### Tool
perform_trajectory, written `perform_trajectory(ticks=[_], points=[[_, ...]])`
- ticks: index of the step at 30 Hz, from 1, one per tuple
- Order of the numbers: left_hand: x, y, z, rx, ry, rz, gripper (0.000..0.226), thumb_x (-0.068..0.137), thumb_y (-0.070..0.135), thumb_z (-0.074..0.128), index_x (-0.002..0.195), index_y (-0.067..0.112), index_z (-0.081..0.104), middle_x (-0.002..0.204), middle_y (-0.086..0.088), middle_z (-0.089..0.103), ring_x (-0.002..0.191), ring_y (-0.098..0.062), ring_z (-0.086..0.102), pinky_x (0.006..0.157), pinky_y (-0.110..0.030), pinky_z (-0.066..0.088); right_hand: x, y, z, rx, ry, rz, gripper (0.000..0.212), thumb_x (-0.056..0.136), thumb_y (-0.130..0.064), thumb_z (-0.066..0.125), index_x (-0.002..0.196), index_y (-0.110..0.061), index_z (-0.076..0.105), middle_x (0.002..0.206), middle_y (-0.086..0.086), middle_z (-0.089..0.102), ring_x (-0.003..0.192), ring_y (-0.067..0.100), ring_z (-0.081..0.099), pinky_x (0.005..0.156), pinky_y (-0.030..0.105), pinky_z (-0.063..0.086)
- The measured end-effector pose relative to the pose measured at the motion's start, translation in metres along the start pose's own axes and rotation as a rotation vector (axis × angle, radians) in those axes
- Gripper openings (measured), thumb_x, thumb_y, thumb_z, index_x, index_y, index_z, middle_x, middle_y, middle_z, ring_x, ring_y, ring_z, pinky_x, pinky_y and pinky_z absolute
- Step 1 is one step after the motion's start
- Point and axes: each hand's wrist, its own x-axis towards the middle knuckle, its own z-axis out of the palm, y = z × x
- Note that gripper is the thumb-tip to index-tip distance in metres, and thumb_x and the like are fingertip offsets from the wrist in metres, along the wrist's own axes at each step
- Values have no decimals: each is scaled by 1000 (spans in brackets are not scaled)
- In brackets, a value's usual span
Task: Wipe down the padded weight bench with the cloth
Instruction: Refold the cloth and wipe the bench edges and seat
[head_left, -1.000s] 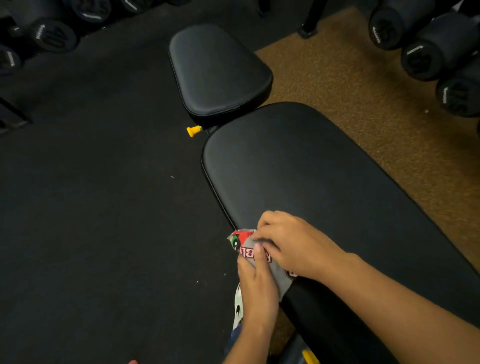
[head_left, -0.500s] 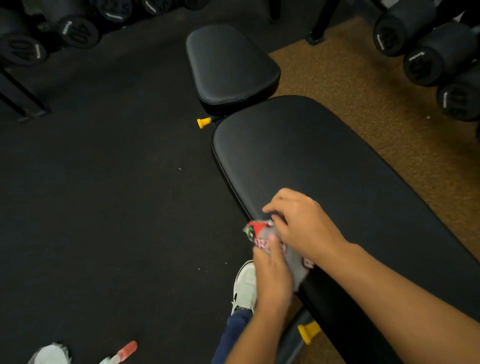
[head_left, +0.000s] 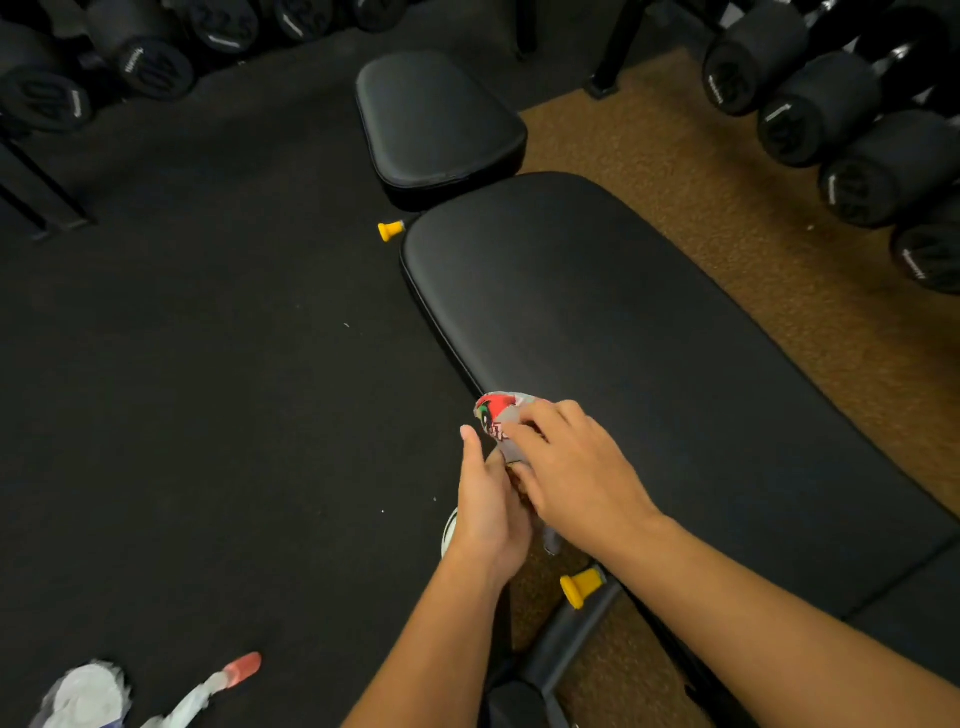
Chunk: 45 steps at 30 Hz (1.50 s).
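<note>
The black padded weight bench (head_left: 623, 332) runs from lower right toward the middle, with its separate seat pad (head_left: 436, 124) beyond it. A small grey cloth with a red and green print (head_left: 500, 420) lies bunched at the bench's near left edge. My right hand (head_left: 576, 467) lies over the cloth with curled fingers gripping it. Beside it, my left hand (head_left: 488, 504) holds the cloth's lower part from the left, thumb pointing up. Most of the cloth is hidden under both hands.
Black dumbbells (head_left: 852, 130) line the right and top left. Two yellow adjustment knobs (head_left: 581, 586) stick out of the bench frame. A white shoe toe (head_left: 450, 535) shows under my left hand. A white spray bottle with a red tip (head_left: 156, 691) lies on the dark floor.
The view has pulled back and shifted, bringing the spray bottle and a lower yellow knob into sight. Both hands stay on the cloth at the bench edge, bunching it tighter.
</note>
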Motion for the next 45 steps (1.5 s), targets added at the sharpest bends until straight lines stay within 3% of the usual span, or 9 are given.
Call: perform_trajectory(ticks=[6, 8, 10, 11, 13, 16, 23, 32, 45], points=[[-36, -29, -1, 163, 28, 10, 63, 95, 57, 32, 114, 7, 64, 105, -10, 72, 98, -22, 66, 85, -35, 50, -70, -7, -12, -121, 23, 123, 33, 68, -15, 74, 97, -10, 62, 93, 8, 56, 80, 24, 53, 64, 35, 47], [-47, -42, -2, 148, 40, -8, 64, 95, 57, 33, 115, 4, 63, 104, -12, 71, 98, -24, 65, 88, -38, 50, -86, -16, -7, -167, 22, 180, 35, 65, -13, 74, 97, -8, 61, 93, 10, 56, 82, 27, 54, 68, 37, 49], [-51, -51, -5, 23, 33, -38, 70, 93, 60, 32, 120, 3, 60, 114, -15, 67, 109, -28, 62, 101, -43, 44, -87, -29, 4, -278, 5, 193, 43, 73, -17, 69, 113, -4, 59, 110, 17, 56, 98, 32, 55, 81, 41, 47], [-53, -55, -7, -55, 14, -55, 70, 92, 62, 32, 122, 5, 60, 119, -15, 66, 114, -29, 60, 105, -45, 40, -82, -34, 9, -348, -28, 176, 53, 83, -22, 61, 131, -2, 49, 129, 23, 49, 116, 36, 49, 92, 43, 43], [-57, -60, -11, -92, 49, -56, 67, 93, 62, 30, 121, 9, 61, 118, -14, 67, 112, -29, 62, 102, -45, 43, -68, -34, 20, -488, -96, 70, 65, 98, -27, 38, 151, 0, 10, 157, 25, 10, 144, 40, 15, 112, 52, 24], [-61, -65, -18, 60, 153, 17, 69, 95, 59, 28, 124, 4, 57, 110, -14, 69, 97, -25, 65, 87, -41, 51, -51, -23, 20, -562, -141, 41, 70, 102, -28, 34, 150, -5, -12, 159, 21, -9, 146, 41, -3, 115, 59, 9], [-90, -57, -5, 233, 174, 36, 56, 96, 55, 31, 122, 12, 54, 126, -12, 58, 112, -29, 57, 99, -45, 44, -140, -22, -6, -480, -196, 174, 75, 101, -26, 35, 149, -8, -20, 157, 20, -20, 145, 42, -7, 116, 56, 11], [-136, -68, 4, 432, 175, 7, 45, 97, 50, 35, 114, 14, 57, 120, -10, 60, 110, -28, 58, 95, -45, 47, -128, -27, 0, -372, -156, 354, 81, 99, -31, 45, 151, -10, -14, 160, 17, -13, 146, 39, -6, 116, 56, 11], [-193, -117, 58, 721, 93, -140, 38, 98, 45, 37, 107, 17, 61, 104, -4, 66, 97, -18, 61, 92, -40, 48, -261, -39, -29, -324, -206, 403, 75, 102, -25, 35, 145, -11, -25, 158, 13, -23, 145, 37, -14, 118, 53, 3]])
